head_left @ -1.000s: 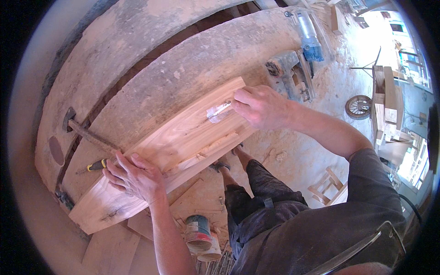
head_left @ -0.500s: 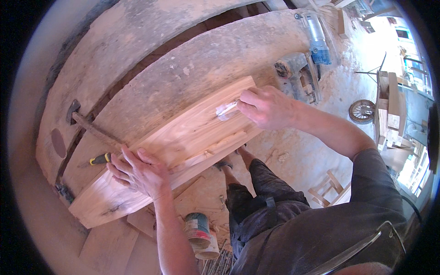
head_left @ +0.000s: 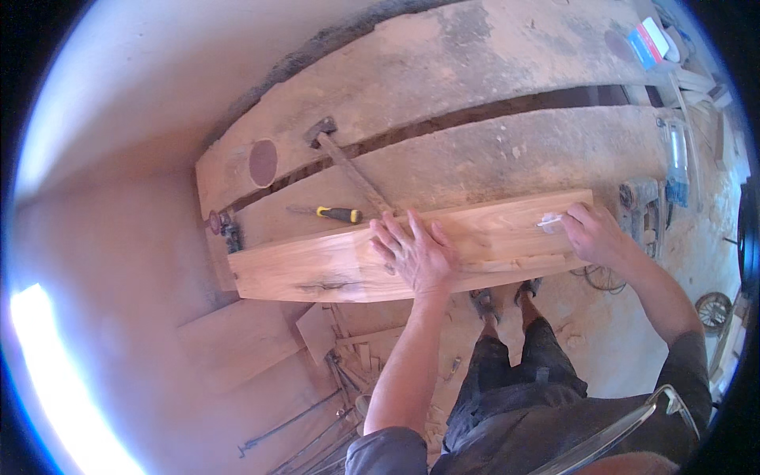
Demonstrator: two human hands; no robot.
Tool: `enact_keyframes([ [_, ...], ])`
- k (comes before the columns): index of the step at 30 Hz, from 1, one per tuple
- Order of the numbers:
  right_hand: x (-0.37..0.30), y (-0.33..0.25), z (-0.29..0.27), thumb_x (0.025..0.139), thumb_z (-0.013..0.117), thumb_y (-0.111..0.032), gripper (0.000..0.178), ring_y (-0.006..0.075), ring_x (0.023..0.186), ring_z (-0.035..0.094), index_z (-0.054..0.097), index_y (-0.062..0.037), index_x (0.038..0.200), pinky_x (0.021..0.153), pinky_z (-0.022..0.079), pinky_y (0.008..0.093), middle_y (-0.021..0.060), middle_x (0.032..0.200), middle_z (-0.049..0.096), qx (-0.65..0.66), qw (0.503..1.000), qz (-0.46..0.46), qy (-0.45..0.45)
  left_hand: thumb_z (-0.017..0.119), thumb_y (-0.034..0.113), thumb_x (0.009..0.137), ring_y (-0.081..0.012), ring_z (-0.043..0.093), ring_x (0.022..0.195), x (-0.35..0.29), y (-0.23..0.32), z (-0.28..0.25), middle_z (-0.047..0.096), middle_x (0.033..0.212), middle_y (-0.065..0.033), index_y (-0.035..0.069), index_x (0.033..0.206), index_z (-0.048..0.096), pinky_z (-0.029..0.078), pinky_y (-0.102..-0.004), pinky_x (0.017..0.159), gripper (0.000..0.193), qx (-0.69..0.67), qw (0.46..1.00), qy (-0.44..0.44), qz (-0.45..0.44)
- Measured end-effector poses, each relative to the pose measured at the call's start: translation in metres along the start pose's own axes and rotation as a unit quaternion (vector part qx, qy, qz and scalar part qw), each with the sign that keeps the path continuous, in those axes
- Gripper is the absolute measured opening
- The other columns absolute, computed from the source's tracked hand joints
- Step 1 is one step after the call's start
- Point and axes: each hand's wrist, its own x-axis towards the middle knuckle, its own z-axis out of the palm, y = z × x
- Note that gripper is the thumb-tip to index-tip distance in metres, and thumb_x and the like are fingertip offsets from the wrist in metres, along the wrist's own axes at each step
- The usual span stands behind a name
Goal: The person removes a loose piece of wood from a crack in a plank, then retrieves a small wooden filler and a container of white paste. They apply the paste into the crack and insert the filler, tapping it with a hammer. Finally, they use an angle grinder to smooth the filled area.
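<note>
A pale, thick wooden board [head_left: 340,265] with dark cracks in its grain lies along the near edge of the bench. My left hand [head_left: 417,252] rests flat on the middle of this board, its fingers spread. Over the board's right end, my right hand [head_left: 595,235] pinches a thin pale stick [head_left: 550,220] with a whitish scrap or blob at its tip. Behind the board, close to my left fingertips, are a yellow-and-black-handled screwdriver [head_left: 339,214] and a hammer [head_left: 348,168], its handle pointing toward that hand.
The dusty workbench [head_left: 475,158] has a long gap along it. A round sanding disc [head_left: 263,163] lies at its left. A blue-and-silver power tool [head_left: 677,162] and a dusty grey machine [head_left: 638,202] sit at the right. Bar clamps [head_left: 293,419] and wood offcuts lie on the floor below.
The view has swung left, bringing more of the wall and the bench's left end into sight. My left hand stays flat on the board; my right still grips the stick near its right end.
</note>
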Motion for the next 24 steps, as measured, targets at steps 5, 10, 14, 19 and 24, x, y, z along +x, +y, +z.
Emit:
enact_keyframes([
  [5,-0.001,0.001,-0.006,0.078,0.068,-0.008,0.016,0.0286,0.080,0.067,0.067,-0.0007,0.093,0.064,0.059,0.0401,0.0133,0.093,0.059,-0.043,0.997,-0.052,0.050,0.051,0.039,0.100,-0.0471,0.021,0.152,0.004,0.008,0.001,0.036,0.159,-0.0262,0.006,0.143,0.056,0.010,-0.0633,0.124,0.054,0.006,1.000,0.002,0.001],
  [10,-0.006,-0.004,-0.010,0.082,0.063,-0.009,0.011,0.0287,0.080,0.066,0.060,0.0005,0.086,0.062,0.059,0.0401,0.0132,0.092,0.056,0.004,1.000,0.006,-0.021,0.048,0.040,0.101,-0.0474,0.027,0.148,0.003,-0.002,0.006,0.045,0.149,-0.0236,0.006,0.137,0.059,0.021,-0.0599,0.121,0.050,0.035,0.999,0.025,0.014],
  [14,-0.031,-0.003,-0.006,0.082,0.063,-0.009,0.011,0.0289,0.083,0.066,0.060,0.0004,0.086,0.063,0.059,0.0392,0.0128,0.091,0.054,-0.016,0.996,0.076,-0.037,0.052,0.043,0.100,-0.0472,0.040,0.142,0.015,-0.006,0.012,0.057,0.137,-0.0264,0.005,0.133,0.062,0.033,-0.0564,0.113,0.051,0.080,0.995,-0.053,0.038],
  [19,-0.021,-0.014,-0.007,0.077,0.066,-0.008,0.019,0.0293,0.082,0.064,0.061,0.0025,0.092,0.064,0.057,0.0383,0.0131,0.092,0.054,-0.036,0.994,0.104,-0.014,0.056,0.042,0.100,-0.0438,0.054,0.131,0.137,-0.103,0.034,0.053,0.146,-0.0295,0.004,0.144,0.054,0.048,-0.0519,0.101,0.058,-0.075,0.977,-0.200,-0.005],
  [24,-0.022,-0.014,-0.001,0.076,0.066,-0.009,0.019,0.0286,0.081,0.064,0.062,0.0007,0.092,0.063,0.056,0.0392,0.0120,0.091,0.054,-0.037,0.993,0.107,-0.040,0.068,0.027,0.088,-0.0389,0.056,0.131,0.216,-0.150,0.102,0.056,0.145,-0.0256,-0.006,0.146,0.046,0.046,-0.0447,0.104,0.070,-0.228,0.933,-0.254,-0.118],
])
